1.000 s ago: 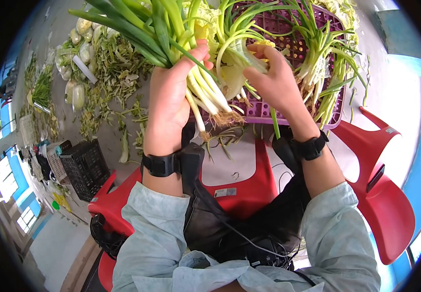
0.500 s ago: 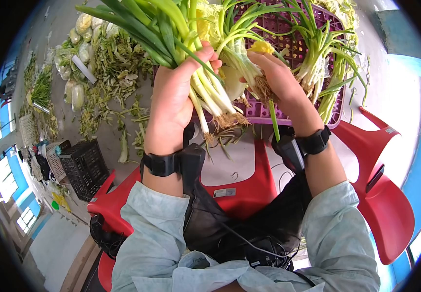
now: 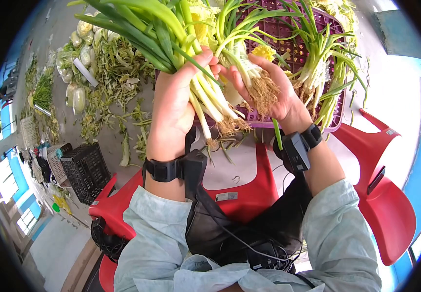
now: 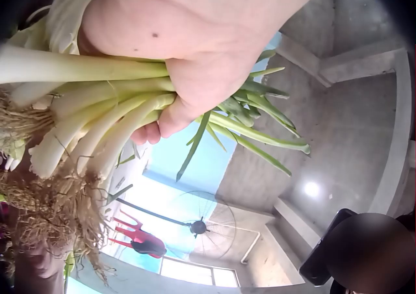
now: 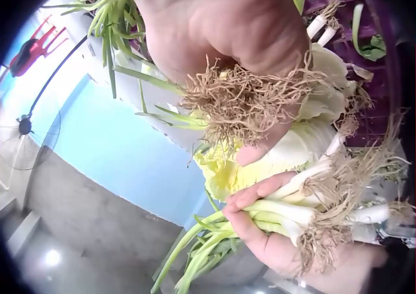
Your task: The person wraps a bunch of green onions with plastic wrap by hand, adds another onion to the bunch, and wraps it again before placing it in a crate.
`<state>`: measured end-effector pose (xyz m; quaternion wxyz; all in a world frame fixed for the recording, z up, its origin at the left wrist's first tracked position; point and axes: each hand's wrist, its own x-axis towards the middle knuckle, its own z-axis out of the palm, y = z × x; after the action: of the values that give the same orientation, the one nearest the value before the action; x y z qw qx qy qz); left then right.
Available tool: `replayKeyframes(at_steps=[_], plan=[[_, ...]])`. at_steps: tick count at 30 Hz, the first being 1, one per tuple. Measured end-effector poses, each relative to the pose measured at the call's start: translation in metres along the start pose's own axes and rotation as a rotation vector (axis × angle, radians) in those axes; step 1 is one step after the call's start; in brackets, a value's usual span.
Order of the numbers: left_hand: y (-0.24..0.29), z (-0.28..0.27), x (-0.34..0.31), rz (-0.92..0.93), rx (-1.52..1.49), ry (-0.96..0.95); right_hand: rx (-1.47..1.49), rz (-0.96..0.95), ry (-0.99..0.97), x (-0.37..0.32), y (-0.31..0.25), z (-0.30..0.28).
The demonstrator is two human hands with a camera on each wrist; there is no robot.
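My left hand point(image 3: 171, 100) grips a bunch of spring onions point(image 3: 205, 90), green tops pointing up and left, white stems and roots hanging down toward me. Close beside it, my right hand point(image 3: 284, 92) holds a second, thinner-leaved bunch of spring onions point(image 3: 237, 56), its thick brown roots point(image 3: 263, 92) lying over the fingers and palm. In the right wrist view, those roots point(image 5: 247, 105) hide part of the right hand's hold. A pale Chinese cabbage point(image 5: 305, 144) with yellow leaf edges sits behind the hands.
A purple crate point(image 3: 338, 112) lies under the hands, with more spring onions point(image 3: 313, 73) at its right side. Leaf trimmings point(image 3: 118, 63) and wrapped cabbages point(image 3: 79, 100) cover the floor at left. Red chairs point(image 3: 390, 209) and a black crate point(image 3: 85, 170) stand nearby.
My right hand has turned palm up, bringing its bunch's roots into full view, and its fingers have come close to my left hand. The left hand keeps its bunch almost in place.
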<state>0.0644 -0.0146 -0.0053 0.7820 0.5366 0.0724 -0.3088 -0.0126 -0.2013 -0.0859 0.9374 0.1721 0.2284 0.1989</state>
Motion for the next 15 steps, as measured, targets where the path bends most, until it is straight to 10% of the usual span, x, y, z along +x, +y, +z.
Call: replayKeyframes(at_steps=[15], plan=[[-0.001, 0.002, 0.0, -0.004, 0.011, 0.011, -0.712, -0.608, 0.481, 0.002, 0.017, -0.006]])
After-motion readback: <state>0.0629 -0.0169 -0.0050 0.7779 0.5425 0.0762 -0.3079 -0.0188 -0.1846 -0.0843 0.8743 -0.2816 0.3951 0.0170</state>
